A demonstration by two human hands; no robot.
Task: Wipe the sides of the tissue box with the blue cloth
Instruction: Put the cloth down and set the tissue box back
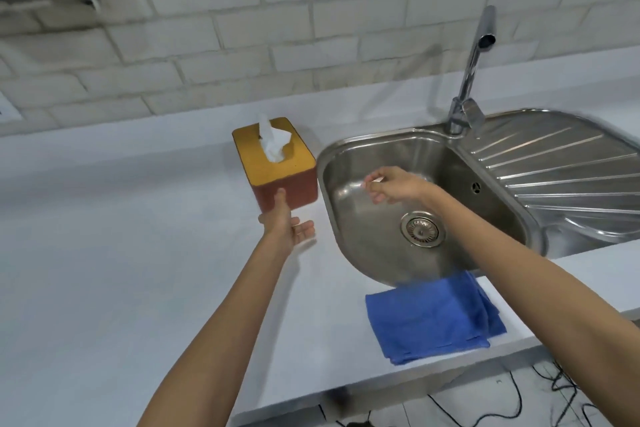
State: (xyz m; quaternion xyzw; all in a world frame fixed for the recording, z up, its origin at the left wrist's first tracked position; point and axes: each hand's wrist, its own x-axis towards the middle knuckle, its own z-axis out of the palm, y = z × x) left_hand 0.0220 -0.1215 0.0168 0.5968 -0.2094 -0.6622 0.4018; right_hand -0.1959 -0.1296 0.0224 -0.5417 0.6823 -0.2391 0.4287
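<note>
The tissue box (pixel 301 189) has a yellow lid, reddish-brown sides and a white tissue sticking up; it stands on the white counter just left of the sink. My left hand (pixel 285 224) is open, palm up, with its thumb against the box's near side. My right hand (pixel 391 185) hovers over the sink basin to the right of the box, fingers loosely curled, nothing held. The blue cloth (pixel 433 317) lies folded on the counter's front edge below the sink, under my right forearm, touched by neither hand.
A steel sink (pixel 363 246) with a drain and a ribbed draining board (pixel 561 170) fills the right side. A chrome tap (pixel 474 69) rises behind it. White counter (pixel 121 236) stretches left. Brick-tiled wall behind. Black cables lie on the floor below.
</note>
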